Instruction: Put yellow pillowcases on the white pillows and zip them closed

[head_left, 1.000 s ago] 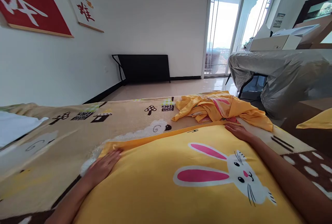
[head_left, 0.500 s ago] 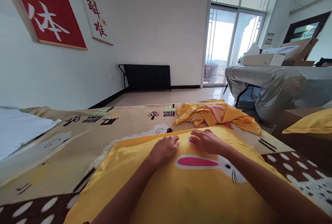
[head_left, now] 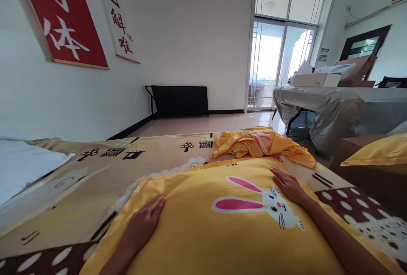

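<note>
Left hand and right hand lie flat, unclenched, at the left and far right of the rectangular yellow cloth pillow, apparently smoothing it, which calls for even pressure next.

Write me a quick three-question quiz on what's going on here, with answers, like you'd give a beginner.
1. True or false: the left hand and right hand both rest on the rabbit pillow.
2. The crumpled cloth lies:
a) under the left hand
b) beyond the rabbit pillow
c) on the floor
3. Which hand is nearer the rabbit's face?

Key: 1. True. 2. b. 3. The right hand.
</note>
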Motion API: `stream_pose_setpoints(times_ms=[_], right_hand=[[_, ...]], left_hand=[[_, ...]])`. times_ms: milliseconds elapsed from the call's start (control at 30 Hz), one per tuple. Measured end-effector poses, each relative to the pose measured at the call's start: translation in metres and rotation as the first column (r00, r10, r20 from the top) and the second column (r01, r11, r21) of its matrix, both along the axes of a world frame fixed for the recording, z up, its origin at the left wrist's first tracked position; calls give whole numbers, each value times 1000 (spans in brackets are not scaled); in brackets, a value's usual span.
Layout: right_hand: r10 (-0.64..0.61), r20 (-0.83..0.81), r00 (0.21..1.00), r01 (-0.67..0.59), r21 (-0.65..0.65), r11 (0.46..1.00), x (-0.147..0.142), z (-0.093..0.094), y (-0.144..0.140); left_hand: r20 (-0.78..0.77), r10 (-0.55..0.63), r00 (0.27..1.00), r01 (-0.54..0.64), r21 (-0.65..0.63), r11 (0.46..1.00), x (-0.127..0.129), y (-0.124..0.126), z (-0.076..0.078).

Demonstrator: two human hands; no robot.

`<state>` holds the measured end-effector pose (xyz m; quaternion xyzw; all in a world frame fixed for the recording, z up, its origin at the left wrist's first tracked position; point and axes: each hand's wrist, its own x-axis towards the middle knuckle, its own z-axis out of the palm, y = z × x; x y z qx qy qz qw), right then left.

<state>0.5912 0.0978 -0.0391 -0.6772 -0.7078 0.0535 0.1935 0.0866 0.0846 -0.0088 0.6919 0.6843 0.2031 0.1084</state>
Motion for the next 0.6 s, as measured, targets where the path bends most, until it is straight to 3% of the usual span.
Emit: stream_pose_setpoints(times_ms=[133,233,333,400,500,600], right_hand=[[-123,21,992,124,-72,990,51,-24,-20],[-216,107,971,221,-39,974,55,-14,-34],[-222,80,972,215,91,972,7,20,-55],[-45,61,997,36,141,989,-48,45,-75],[289,105,952,-303,169,938,-130,66,-105],[419,140,897,-438,155,886,-164,61,-121]], left_hand=[[-111,76,991,-84,-72,994,-59,-8,-19],[-193,161,968,-168,-19,986,-67,-17,-9],[-216,95,972,-61,157,986,-19,-38,17],[-250,-106,962,157,194,968,38,-56,34],[-370,-342,864,445,242,862,121,-78,44],[-527,-375,762,595,344,726,153,-87,30]])
